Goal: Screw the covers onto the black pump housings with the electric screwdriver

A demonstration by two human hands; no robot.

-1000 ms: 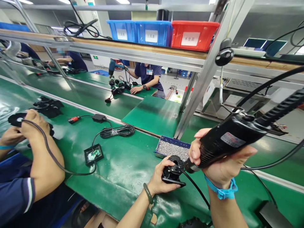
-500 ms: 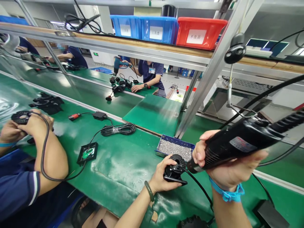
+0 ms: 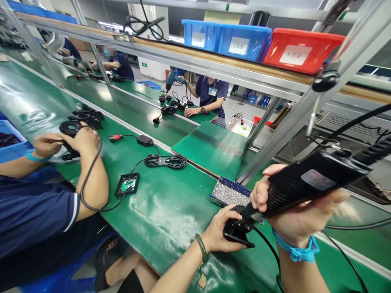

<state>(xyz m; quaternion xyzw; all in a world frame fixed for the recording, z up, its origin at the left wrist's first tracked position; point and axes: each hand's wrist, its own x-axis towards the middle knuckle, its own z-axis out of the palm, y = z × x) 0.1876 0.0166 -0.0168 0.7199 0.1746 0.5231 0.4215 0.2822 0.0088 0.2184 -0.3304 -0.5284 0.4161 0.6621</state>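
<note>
My left hand (image 3: 224, 232) grips a black corded part (image 3: 236, 234) with a round ribbed piece and a flat plate, its fingers wrapped round one side. A thick black cable runs from it down to the right. In my right hand (image 3: 293, 211) is a black electric screwdriver (image 3: 311, 185), held at a slant with its tip down against the black part. The exact contact point is partly hidden by my fingers. Just behind the part sits a blue tray (image 3: 224, 181) full of small silver screws.
At left, a co-worker's hands (image 3: 73, 140) hold a round black part. A square black housing (image 3: 127, 185) with a green board and a coiled cable (image 3: 165, 161) lie on the green bench. A metal post (image 3: 293, 114) rises at right. Bins, including a red one (image 3: 302, 51), stand on the shelf.
The view has swung left, so the scene sits further right. The screwdriver tip has come over onto the black part, which is tilted differently in my left hand.
</note>
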